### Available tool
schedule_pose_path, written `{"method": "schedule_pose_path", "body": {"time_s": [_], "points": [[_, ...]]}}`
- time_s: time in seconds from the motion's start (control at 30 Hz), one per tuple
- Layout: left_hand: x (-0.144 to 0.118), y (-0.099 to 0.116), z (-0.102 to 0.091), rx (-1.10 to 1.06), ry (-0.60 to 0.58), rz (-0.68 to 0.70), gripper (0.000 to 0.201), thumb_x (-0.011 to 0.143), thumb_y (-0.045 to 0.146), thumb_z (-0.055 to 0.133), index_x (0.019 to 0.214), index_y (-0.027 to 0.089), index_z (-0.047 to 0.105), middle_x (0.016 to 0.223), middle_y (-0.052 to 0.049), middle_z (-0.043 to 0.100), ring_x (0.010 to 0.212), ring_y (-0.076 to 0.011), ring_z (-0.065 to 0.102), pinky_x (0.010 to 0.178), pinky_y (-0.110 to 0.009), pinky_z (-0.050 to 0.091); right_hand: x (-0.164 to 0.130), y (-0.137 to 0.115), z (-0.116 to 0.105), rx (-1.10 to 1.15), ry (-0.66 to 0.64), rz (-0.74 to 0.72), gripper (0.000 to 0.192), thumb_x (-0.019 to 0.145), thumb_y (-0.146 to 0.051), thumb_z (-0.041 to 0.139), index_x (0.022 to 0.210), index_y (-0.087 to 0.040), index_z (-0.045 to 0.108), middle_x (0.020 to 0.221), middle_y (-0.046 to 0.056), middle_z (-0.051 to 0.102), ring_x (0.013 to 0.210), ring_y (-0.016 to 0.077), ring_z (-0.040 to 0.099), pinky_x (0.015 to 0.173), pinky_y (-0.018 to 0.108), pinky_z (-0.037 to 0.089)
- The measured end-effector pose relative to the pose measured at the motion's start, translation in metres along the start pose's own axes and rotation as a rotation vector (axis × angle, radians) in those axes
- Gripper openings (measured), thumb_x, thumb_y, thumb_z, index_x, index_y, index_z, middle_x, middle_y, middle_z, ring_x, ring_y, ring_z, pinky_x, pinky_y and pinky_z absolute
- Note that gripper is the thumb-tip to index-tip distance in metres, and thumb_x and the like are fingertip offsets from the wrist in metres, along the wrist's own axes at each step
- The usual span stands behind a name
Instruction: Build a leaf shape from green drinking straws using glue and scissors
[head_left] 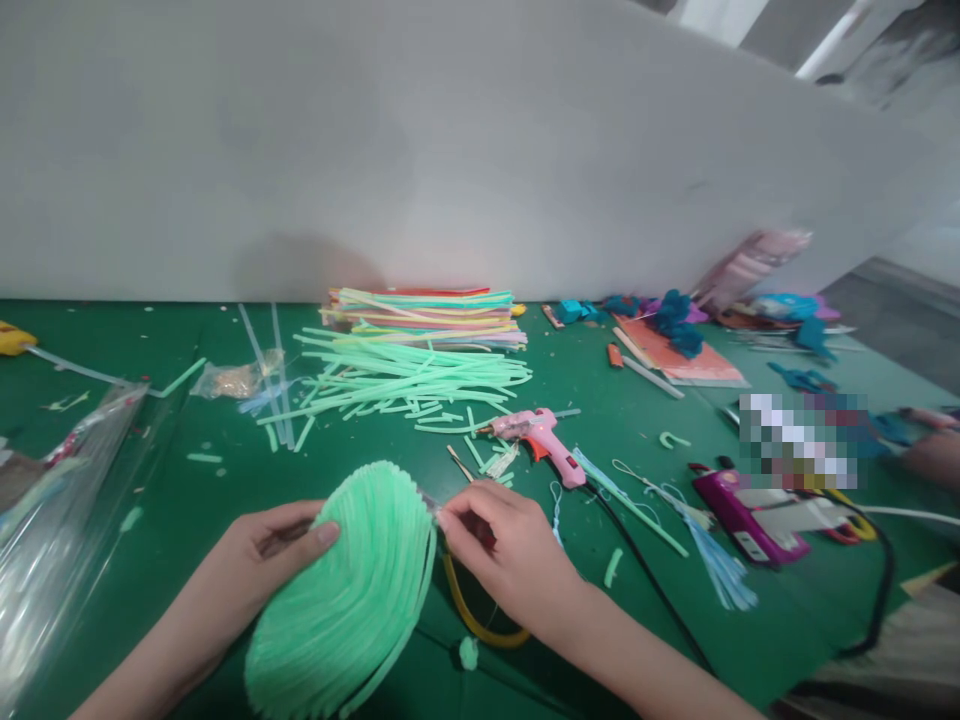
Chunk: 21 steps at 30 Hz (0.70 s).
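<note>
Item: green straw fan (352,590), a rounded, ribbed sheet of pale green straws laid side by side, near the front edge of the green worktop (225,480), a little left of centre. Tilted, far end raised, near end low towards the front edge.

Hold: left hand (262,560) closed on the left rim, thumb on top, fingers hidden beneath. Right hand (502,545) pinched shut at the upper right rim, fingertips on the straw ends; whether something small sits in the pinch cannot be told.

Handling, judged: very light; hollow plastic, springy rather than stiff, likely to flex along the ribs and to kink if squeezed hard. Smooth and somewhat slippery. Joins between straws probably weak, so prone to splitting apart under a twist. Best taken at two opposite rim points, across several straws at once, with light pressure, as here.

Nearby: pink glue gun (544,445) just beyond the right hand, nozzle pointing left, black cord running towards the front right. Loose green straws (405,385) heaped mid-worktop; stack of mixed-colour straws (427,315) behind them at the back edge. Yellow curved loop (472,620) partly under the right wrist. Purple tool (750,515) towards the right edge. Clear plastic bag (67,510) at the left edge. Blue and orange scraps (675,340) at the back right.
</note>
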<state>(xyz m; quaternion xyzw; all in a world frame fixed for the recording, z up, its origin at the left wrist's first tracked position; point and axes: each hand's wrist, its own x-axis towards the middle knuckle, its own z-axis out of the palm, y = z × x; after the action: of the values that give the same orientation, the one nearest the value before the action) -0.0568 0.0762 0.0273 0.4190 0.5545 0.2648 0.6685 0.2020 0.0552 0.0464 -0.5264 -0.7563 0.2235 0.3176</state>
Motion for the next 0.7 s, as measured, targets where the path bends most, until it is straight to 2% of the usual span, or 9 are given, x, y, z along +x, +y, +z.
{"method": "schedule_pose_path", "body": {"time_s": [0.17, 0.27, 0.4, 0.6, 0.7], "points": [[0.000, 0.001, 0.003, 0.023, 0.013, -0.017, 0.040, 0.072, 0.041, 0.076, 0.109, 0.026, 0.074, 0.095, -0.004, 0.078, 0.086, -0.0263, 0.071, 0.073, -0.029, 0.055, -0.004, 0.000, 0.009, -0.081, 0.094, -0.122, 0.013, 0.091, -0.016, 0.056, 0.079, -0.019, 0.059, 0.075, 0.002, 0.063, 0.072, 0.0151, 0.059, 0.067, 0.027, 0.047], [0.001, -0.001, 0.004, 0.078, 0.064, 0.037, 0.043, 0.072, 0.043, 0.075, 0.111, 0.025, 0.072, 0.099, -0.005, 0.077, 0.088, -0.0259, 0.070, 0.071, -0.027, 0.054, -0.006, -0.001, 0.014, -0.184, 0.141, -0.249, 0.011, 0.092, -0.015, 0.055, 0.082, -0.018, 0.060, 0.077, 0.004, 0.065, 0.073, 0.0165, 0.059, 0.069, 0.030, 0.049], [0.001, -0.002, 0.006, 0.159, 0.184, 0.069, 0.046, 0.070, 0.050, 0.074, 0.107, 0.022, 0.072, 0.098, -0.006, 0.076, 0.084, -0.0255, 0.070, 0.067, -0.027, 0.053, -0.007, -0.001, 0.016, -0.328, 0.118, -0.389, 0.013, 0.093, -0.012, 0.053, 0.088, -0.018, 0.064, 0.077, 0.005, 0.067, 0.075, 0.0184, 0.057, 0.070, 0.034, 0.051], [0.001, 0.002, 0.009, 0.202, 0.267, 0.067, 0.045, 0.066, 0.048, 0.077, 0.102, 0.021, 0.070, 0.094, -0.005, 0.076, 0.088, -0.0256, 0.068, 0.069, -0.027, 0.051, -0.009, 0.002, 0.018, -0.383, 0.114, -0.378, 0.014, 0.089, -0.014, 0.058, 0.097, -0.018, 0.068, 0.083, 0.007, 0.068, 0.084, 0.0223, 0.056, 0.075, 0.039, 0.052], [0.000, 0.003, 0.009, 0.148, 0.259, 0.051, 0.044, 0.064, 0.045, 0.079, 0.100, 0.021, 0.070, 0.093, -0.004, 0.076, 0.086, -0.0252, 0.068, 0.069, -0.027, 0.052, -0.008, 0.003, 0.016, -0.249, 0.136, -0.320, 0.017, 0.087, -0.017, 0.061, 0.101, -0.020, 0.068, 0.089, 0.007, 0.067, 0.088, 0.0227, 0.057, 0.079, 0.041, 0.052]]}}
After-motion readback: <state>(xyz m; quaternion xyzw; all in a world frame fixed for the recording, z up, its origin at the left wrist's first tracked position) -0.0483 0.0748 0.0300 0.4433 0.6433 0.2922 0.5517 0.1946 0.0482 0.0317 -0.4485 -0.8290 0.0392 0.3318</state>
